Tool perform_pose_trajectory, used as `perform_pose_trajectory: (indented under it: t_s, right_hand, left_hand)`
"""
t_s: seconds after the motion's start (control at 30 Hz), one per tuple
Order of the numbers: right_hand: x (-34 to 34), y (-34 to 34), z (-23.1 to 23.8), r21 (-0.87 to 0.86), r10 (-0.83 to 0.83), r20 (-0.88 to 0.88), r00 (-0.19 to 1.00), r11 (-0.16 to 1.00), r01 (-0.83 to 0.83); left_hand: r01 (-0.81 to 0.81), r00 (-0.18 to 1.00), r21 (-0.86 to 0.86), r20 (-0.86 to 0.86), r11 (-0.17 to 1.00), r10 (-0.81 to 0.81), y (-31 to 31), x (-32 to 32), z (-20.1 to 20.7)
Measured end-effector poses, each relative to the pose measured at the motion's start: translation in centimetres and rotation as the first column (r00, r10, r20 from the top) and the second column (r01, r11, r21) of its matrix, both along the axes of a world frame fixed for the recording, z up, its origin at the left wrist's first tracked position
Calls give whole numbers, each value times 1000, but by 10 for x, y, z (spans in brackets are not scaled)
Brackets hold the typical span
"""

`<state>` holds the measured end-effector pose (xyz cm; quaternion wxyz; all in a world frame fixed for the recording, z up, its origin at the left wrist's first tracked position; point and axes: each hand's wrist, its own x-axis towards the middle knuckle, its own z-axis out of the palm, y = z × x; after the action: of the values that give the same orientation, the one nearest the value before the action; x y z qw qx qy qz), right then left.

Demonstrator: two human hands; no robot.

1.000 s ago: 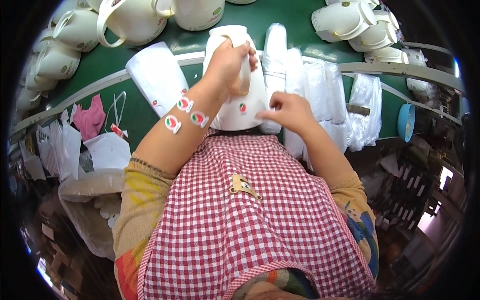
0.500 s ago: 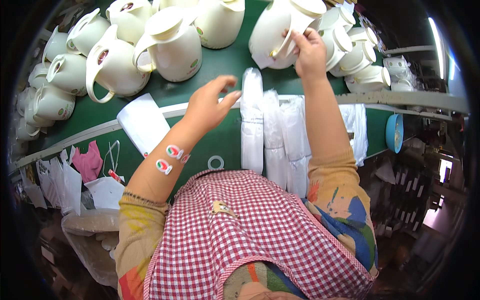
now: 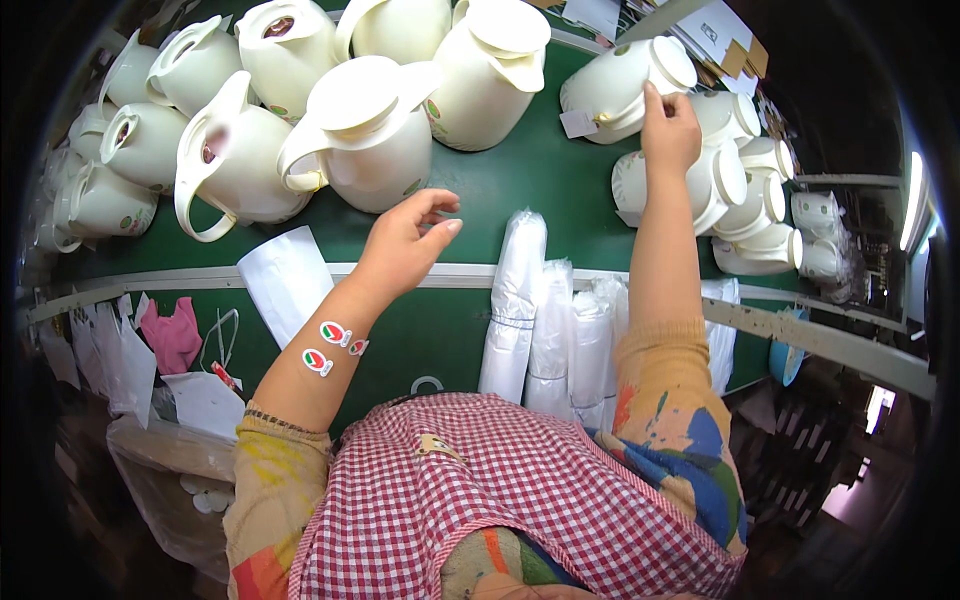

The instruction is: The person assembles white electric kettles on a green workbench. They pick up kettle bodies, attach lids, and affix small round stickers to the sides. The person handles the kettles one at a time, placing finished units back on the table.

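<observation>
A cream jug (image 3: 605, 92) with a small white tag lies tilted on its side at the far right of the green table. My right hand (image 3: 670, 135) is closed at its handle side, the fingertips pinched against it below the round lid; part of the handle is hidden. My left hand (image 3: 405, 240) hovers over the table holding nothing, thumb and loosely bent fingers apart. Nearest to it is an upright cream jug (image 3: 378, 150) with a round lid. Several small round red, green and white stickers (image 3: 325, 345) are stuck on my left forearm.
Several more cream jugs (image 3: 250, 165) crowd the left, and others (image 3: 690, 185) lie sideways at right. Rolled clear plastic bags (image 3: 515, 310) and a white sheet (image 3: 287, 285) cross the white rail (image 3: 455, 275). A pink cloth (image 3: 172, 335) hangs at left; a blue basin (image 3: 788, 350) stands at right.
My right hand has taken the tagged jug farther right, beside the sideways ones, where it now lies lower and more tilted. The left hand stays free. The whole view has shifted slightly.
</observation>
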<state>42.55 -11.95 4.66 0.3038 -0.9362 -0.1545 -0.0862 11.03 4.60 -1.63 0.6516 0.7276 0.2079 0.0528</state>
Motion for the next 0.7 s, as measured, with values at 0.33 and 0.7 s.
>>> perform_pose_trajectory:
  t_s: [0.33,0.7]
  right_hand:
    - [-80,168,68,-594,606,-80,791,609,-526]
    - [-72,-54,-17,-82,742,139,656,669,-739]
  left_hand:
    - [112,994,33,-19,993,-112,-13,14,14]
    - [-209,890,815,387,540,-240,8,122,80]
